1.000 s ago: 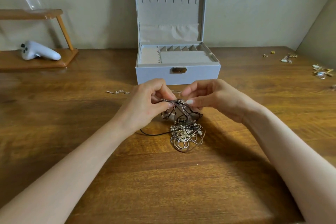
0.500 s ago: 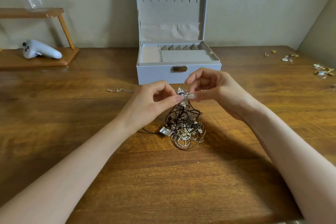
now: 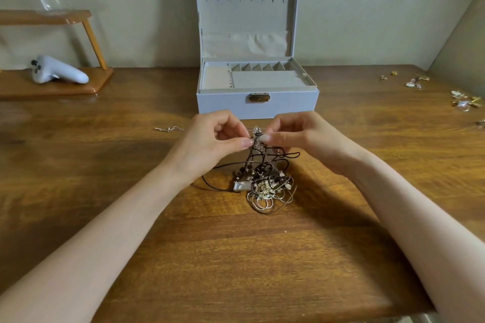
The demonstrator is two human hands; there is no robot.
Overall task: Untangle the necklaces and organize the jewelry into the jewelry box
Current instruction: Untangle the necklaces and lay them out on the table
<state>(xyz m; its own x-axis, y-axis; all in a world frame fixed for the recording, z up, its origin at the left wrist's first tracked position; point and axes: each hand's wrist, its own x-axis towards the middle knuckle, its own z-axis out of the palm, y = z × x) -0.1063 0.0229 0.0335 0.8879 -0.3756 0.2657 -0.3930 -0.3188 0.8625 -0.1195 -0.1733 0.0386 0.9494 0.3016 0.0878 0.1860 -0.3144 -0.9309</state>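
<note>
A tangle of necklaces (image 3: pixel 265 178), dark cords mixed with silver chains and a silver pendant, rests on the wooden table (image 3: pixel 236 257). Its top is lifted into a peak. My left hand (image 3: pixel 210 141) and my right hand (image 3: pixel 296 136) both pinch that peak between thumb and fingertips, almost touching each other. Just behind them stands the grey jewelry box (image 3: pixel 257 105), lid upright, its tray compartments holding nothing I can see. A single small chain piece (image 3: pixel 169 129) lies on the table left of my left hand.
Loose earrings and small gold and silver pieces (image 3: pixel 464 101) are scattered at the table's far right. A white controller (image 3: pixel 57 71) sits on a low wooden stand (image 3: pixel 78 86) at the back left. A wall runs behind the box.
Both hands have raised the top of the tangle from low over the pile, stretching the cords upward. The silver pendant now lies exposed at the pile's left edge.
</note>
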